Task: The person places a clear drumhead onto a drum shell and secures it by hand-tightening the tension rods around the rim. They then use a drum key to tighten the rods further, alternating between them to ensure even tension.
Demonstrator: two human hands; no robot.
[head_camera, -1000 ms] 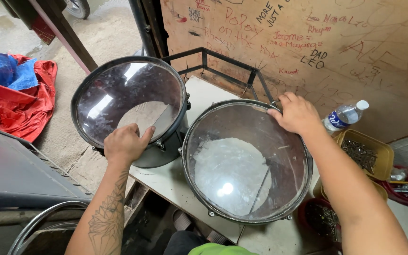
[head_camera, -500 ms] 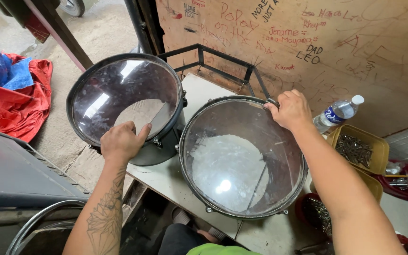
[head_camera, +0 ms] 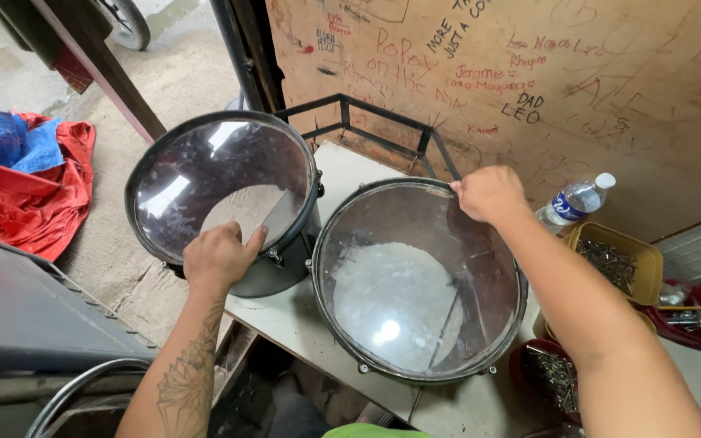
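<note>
- Since the earlier frames the two drums have drawn a little closer together on the bench [head_camera: 290,320], and the view has shifted so that the left drum sits slightly higher; both hands keep their places on the rims.
- The left hand [head_camera: 219,258] rests on the near rim of the left drum [head_camera: 221,191], fingers curled over the hoop and lying on the clear head, closed loosely on it.
- The right hand [head_camera: 490,195] grips the far rim of the right drum [head_camera: 419,280], fingers folded over the hoop; the hands are well apart, one drum each.
- The left drum overhangs the bench's left edge, tilted a little; the right drum stands towards the bench's near edge, almost touching the left one.
- A black metal frame [head_camera: 367,122] stands at the bench's far edge, behind both drums, against a scribbled plywood wall [head_camera: 610,81].
- Just right of the right hand, a plastic water bottle [head_camera: 575,203] lies tilted by the wall.
- Beyond the bench's right edge, a yellow tray of screws [head_camera: 614,259] and a red bowl [head_camera: 691,312] crowd the right forearm.
- A red cloth [head_camera: 26,195] lies on the floor, well left of the bench.
</note>
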